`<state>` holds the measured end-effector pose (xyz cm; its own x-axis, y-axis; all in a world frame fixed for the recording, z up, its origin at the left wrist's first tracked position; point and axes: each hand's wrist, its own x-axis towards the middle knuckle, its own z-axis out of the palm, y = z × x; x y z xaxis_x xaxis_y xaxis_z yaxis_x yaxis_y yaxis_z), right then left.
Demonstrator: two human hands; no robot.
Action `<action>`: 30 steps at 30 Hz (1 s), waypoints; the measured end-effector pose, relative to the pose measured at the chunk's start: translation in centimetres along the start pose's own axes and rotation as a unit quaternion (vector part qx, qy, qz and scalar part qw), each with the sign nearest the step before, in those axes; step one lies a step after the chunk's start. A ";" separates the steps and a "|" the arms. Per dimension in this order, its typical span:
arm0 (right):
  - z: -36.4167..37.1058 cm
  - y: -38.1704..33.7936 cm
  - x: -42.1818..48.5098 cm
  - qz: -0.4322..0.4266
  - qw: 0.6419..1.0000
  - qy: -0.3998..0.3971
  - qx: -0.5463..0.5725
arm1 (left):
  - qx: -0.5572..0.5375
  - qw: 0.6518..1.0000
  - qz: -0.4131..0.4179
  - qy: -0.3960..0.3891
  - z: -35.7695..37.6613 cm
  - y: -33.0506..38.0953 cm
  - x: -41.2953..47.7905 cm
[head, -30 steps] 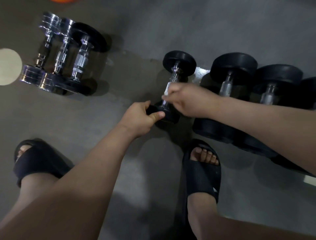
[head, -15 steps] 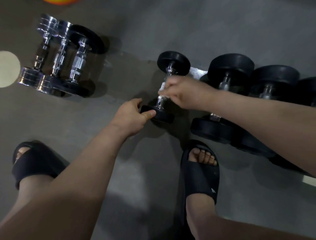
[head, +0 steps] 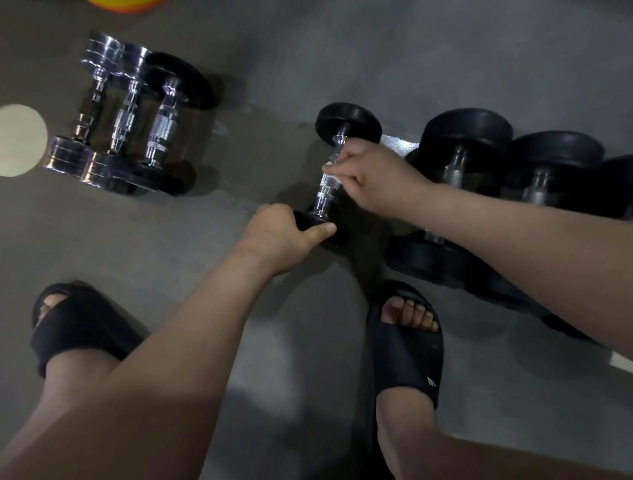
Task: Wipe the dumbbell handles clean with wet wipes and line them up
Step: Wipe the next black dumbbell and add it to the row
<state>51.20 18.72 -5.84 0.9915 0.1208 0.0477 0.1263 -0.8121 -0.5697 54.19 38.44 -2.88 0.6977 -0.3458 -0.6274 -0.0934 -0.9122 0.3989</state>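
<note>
A small black dumbbell (head: 348, 120) with a chrome handle lies on the grey floor in the middle. My left hand (head: 281, 233) grips its near black end. My right hand (head: 370, 174) holds a white wet wipe (head: 331, 168) wrapped against the upper part of the handle; most of the wipe is hidden under my fingers. To the left, three dumbbells (head: 130, 116) lie side by side in a row, two chrome and one with black ends.
Larger black dumbbells (head: 466, 133) lie packed together on the right, partly under my right forearm. My feet in black slides (head: 407, 356) stand on the floor just below the dumbbells. A pale disc (head: 19, 138) sits at the left edge and an orange object (head: 123, 4) at the top.
My right hand with the wipe has slid up the handle, away from the near end, baring the lower chrome. My left hand keeps hold of the near end.
</note>
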 end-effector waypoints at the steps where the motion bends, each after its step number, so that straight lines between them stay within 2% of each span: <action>1: 0.5 -0.5 -0.5 -0.013 1.000 -0.002 0.007 | -0.001 1.000 0.004 0.007 0.2 -0.1 0.1; 4: 1.0 -1.7 -1.5 -0.124 0.988 -0.088 0.009 | -0.011 1.000 0.000 0.018 0.3 -0.4 0.3; 6: 0.4 -0.9 -0.5 -0.151 0.985 -0.084 -0.017 | -0.015 1.000 -0.001 0.019 0.3 -0.6 0.5; 7: 0.1 -0.3 0.1 -0.124 0.990 -0.054 -0.027 | -0.018 1.000 0.001 0.019 0.2 -0.7 0.6; 9: -0.4 0.3 1.0 -0.014 1.000 -0.007 -0.022 | -0.026 1.000 -0.001 0.016 0.1 -0.8 0.7; 10: -0.3 0.2 0.8 0.003 1.000 0.005 -0.020 | -0.029 0.999 -0.001 0.014 0.0 -0.8 0.7; 12: 0.5 -0.8 -0.1 -0.062 0.998 -0.003 -0.019 | -0.026 1.000 -0.004 0.013 0.0 -0.8 0.9; 13: 0.8 -1.4 -0.8 -0.109 0.993 -0.031 -0.013 | -0.023 1.000 -0.006 0.014 0.1 -0.9 1.0; 15: 0.7 -1.6 -1.2 -0.148 0.985 -0.088 -0.015 | -0.023 1.000 -0.004 0.015 0.2 -1.0 1.2; 17: 0.4 -0.4 -0.1 -0.109 0.992 -0.065 -0.023 | -0.022 1.000 -0.002 0.012 0.1 -1.0 1.2; 20: 0.3 0.9 0.9 0.044 0.999 0.012 -0.015 | -0.026 1.000 -0.002 0.008 -0.1 -1.0 1.2; 21: 0.7 0.9 0.8 0.061 0.998 0.029 -0.006 | -0.028 1.000 -0.004 0.007 -0.1 -1.0 1.2; 23: 1.8 0.2 -0.1 0.016 0.999 0.028 0.013 | -0.034 0.999 -0.006 0.005 -0.1 -1.1 1.3; 25: 2.2 -0.4 -1.1 -0.049 0.999 -0.017 0.007 | -0.036 0.999 -0.005 0.002 -0.1 -1.2 1.3; 26: 2.1 -0.4 -1.1 -0.053 0.998 -0.029 -0.001 | -0.036 0.999 -0.004 0.000 -0.1 -1.2 1.4; 28: 1.7 -0.1 -0.5 -0.016 1.000 -0.005 -0.003 | -0.042 0.999 -0.003 -0.005 -0.1 -1.4 1.5; 30: 1.5 0.2 0.4 0.064 0.998 0.024 -0.004 | -0.049 0.999 -0.001 -0.010 -0.2 -1.5 1.5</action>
<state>51.54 19.40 -7.16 0.9998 -0.0107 0.0144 -0.0007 -0.8237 -0.5670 55.55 39.38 -4.27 0.6839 -0.3485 -0.6409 -0.0212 -0.8877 0.4600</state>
